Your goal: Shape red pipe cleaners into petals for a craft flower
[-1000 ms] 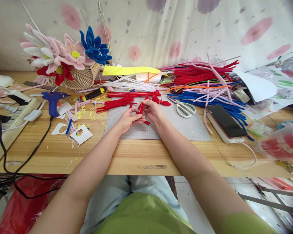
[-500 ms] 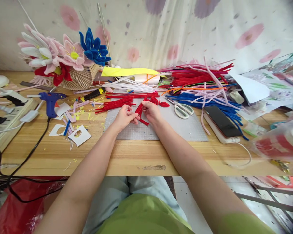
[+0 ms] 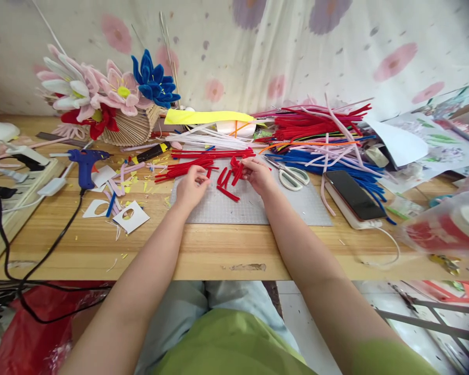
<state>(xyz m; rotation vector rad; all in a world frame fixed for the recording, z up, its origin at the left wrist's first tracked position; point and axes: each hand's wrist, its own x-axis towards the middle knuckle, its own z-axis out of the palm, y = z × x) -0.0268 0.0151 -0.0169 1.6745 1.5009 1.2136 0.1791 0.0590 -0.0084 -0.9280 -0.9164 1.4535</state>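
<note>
My right hand [image 3: 259,176] pinches a folded red pipe-cleaner petal [image 3: 236,169] above the grey cutting mat [image 3: 234,214]. My left hand [image 3: 192,188] is off to the left, its fingers curled together. A short red piece [image 3: 209,172] shows just behind its fingertips; whether they grip it is unclear. Between the hands, cut red pipe-cleaner pieces [image 3: 229,194] lie on the mat. A bundle of longer red pipe cleaners [image 3: 180,170] rests behind my left hand. Scissors [image 3: 291,176] with pale handles lie right of my right hand.
A blue glue gun [image 3: 85,167] and paper squares with holes [image 3: 131,216] are on the left. Fuzzy flowers [image 3: 152,80] stand behind. Piles of red [image 3: 308,124] and blue pipe cleaners [image 3: 316,159], a phone [image 3: 354,195] and a bagged cup [image 3: 445,226] occupy the right.
My hands have moved apart, the left one leftward and the right one rightward with the red petal. More of the short red pieces on the mat now shows between them.
</note>
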